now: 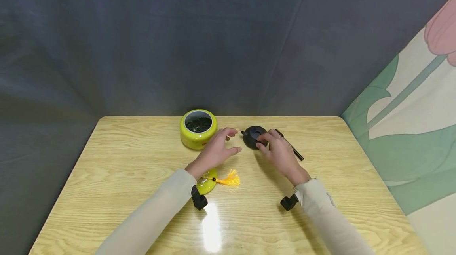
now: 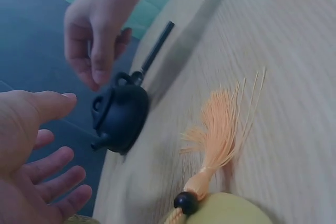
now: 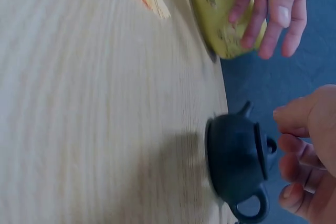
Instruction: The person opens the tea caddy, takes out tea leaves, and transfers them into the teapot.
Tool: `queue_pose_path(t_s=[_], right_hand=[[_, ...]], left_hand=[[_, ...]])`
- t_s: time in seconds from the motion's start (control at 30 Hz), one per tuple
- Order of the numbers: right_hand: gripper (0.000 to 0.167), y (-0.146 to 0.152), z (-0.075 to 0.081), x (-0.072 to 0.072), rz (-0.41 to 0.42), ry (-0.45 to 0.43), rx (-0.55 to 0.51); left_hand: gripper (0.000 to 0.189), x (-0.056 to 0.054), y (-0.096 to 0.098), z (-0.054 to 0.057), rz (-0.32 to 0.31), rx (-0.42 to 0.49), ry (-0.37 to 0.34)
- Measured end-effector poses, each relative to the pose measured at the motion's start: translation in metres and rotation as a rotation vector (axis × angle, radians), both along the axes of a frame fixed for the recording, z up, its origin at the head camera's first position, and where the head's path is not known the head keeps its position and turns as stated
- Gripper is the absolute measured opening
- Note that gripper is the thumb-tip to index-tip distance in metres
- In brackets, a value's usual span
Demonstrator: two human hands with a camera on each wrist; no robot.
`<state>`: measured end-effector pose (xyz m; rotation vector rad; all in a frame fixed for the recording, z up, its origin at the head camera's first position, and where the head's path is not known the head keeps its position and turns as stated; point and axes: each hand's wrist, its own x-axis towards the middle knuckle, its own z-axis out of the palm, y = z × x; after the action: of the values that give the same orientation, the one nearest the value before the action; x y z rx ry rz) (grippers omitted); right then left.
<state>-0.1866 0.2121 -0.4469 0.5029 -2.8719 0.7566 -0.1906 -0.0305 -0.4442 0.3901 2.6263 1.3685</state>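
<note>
A dark teapot (image 1: 250, 139) with its lid on stands toward the back of the table, its spout to the left. Above it is my right hand (image 1: 280, 154), fingers loosely bent close over the lid's knob (image 3: 271, 146), a gap showing between them in the right wrist view. My left hand (image 1: 218, 149) hovers between the teapot and a yellow-green jar (image 1: 190, 139), fingers spread, holding nothing. The uncovered jar holds dark tea leaves (image 1: 199, 125). Under the left wrist lies the jar's yellow-green lid (image 1: 206, 186), partly hidden, with an orange-yellow tassel (image 1: 230, 179).
A thin black stick (image 1: 298, 154) lies right of the teapot, partly hidden behind the right hand. Along the back edge of the wooden table (image 1: 124, 148) hangs a dark curtain (image 1: 199, 49). A flower-patterned cloth (image 1: 420, 144) hangs on the right side.
</note>
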Motion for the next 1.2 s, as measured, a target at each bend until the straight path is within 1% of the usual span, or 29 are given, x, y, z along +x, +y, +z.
queue_pose_path(t_s=[0.17, 0.27, 0.4, 0.53, 0.67, 0.83, 0.93, 1.03, 1.1, 1.2], right_hand=[[0.018, -0.012, -0.002, 0.008, 0.04, 0.032, -0.005], [0.018, -0.022, -0.002, 0.011, 0.074, 0.03, -0.004], [0.018, -0.036, -0.002, 0.015, 0.125, 0.036, 0.002], [0.017, -0.051, -0.002, 0.02, 0.182, 0.054, 0.017], [0.017, -0.065, -0.002, 0.026, 0.237, 0.045, 0.02], [0.018, -0.081, -0.006, 0.032, 0.295, 0.01, 0.025], [0.021, -0.092, -0.008, 0.035, 0.33, -0.005, 0.033], [0.025, -0.103, -0.01, 0.038, 0.367, -0.009, 0.038], [0.027, -0.109, -0.012, 0.04, 0.389, -0.008, 0.045], [0.029, -0.117, -0.013, 0.042, 0.414, -0.011, 0.062]], left_hand=[[0.058, 0.016, -0.013, 0.007, 0.031, 0.065, -0.013], [0.058, 0.024, -0.024, 0.013, 0.048, 0.096, 0.002], [0.058, 0.03, -0.043, 0.02, 0.08, 0.106, 0.023], [0.059, 0.033, -0.064, 0.021, 0.122, 0.089, 0.06], [0.06, 0.033, -0.084, 0.017, 0.175, 0.063, 0.097], [0.063, 0.03, -0.104, 0.009, 0.244, 0.031, 0.121], [0.065, 0.026, -0.112, 0.005, 0.286, 0.011, 0.112], [0.067, 0.021, -0.118, -0.001, 0.318, 0.0, 0.088], [0.069, 0.017, -0.12, -0.005, 0.328, 0.002, 0.066], [0.074, 0.012, -0.121, -0.011, 0.328, 0.017, 0.03]])
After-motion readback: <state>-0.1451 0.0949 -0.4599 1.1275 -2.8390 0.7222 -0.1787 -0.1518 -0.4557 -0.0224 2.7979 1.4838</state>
